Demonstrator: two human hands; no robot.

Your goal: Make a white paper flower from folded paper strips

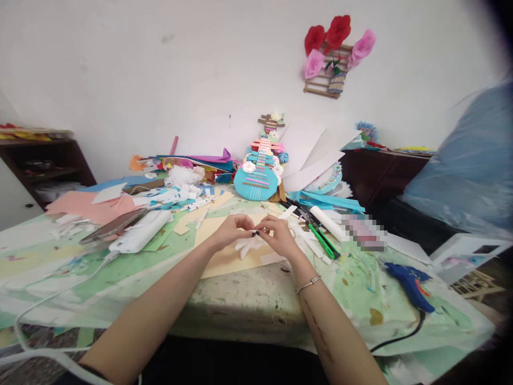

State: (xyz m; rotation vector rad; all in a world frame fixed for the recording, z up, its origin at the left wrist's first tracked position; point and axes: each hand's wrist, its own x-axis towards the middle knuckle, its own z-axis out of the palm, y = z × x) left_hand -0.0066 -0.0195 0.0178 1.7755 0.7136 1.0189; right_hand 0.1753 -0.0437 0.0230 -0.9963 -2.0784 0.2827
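Table (244, 297), white piece (245, 247) partly behind fingers (241, 233)

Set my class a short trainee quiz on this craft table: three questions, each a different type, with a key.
1. True or false: the blue glue gun lies to the right of the right hand.
2. What are the fingers of the right hand and the left hand holding? A) a white cable B) a white pleated piece C) the blue glue gun
3. Complete: red and pink flowers hang on the ____.

Key: 1 true; 2 B; 3 wall.
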